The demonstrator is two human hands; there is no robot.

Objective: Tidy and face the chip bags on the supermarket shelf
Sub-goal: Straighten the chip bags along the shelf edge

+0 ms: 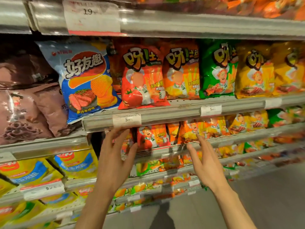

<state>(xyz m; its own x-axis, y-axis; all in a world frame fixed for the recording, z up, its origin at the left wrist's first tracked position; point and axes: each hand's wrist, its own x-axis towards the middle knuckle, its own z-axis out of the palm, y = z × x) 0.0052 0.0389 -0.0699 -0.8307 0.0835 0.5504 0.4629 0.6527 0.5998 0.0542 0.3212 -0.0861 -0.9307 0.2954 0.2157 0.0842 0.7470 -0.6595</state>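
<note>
We reach both hands toward the small red and orange shiny chip bags (153, 138) on the grey metal shelf (214, 142). Our left hand (115, 156) and right hand (204, 162) have loose, spread fingers holding nothing. Next, we probably straighten those bags.

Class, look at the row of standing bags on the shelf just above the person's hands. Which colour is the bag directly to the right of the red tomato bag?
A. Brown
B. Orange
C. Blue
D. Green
B: the orange bag stands right beside the red tomato bag, with the green bag one place further right and the blue bag on the tomato bag's left.
</note>
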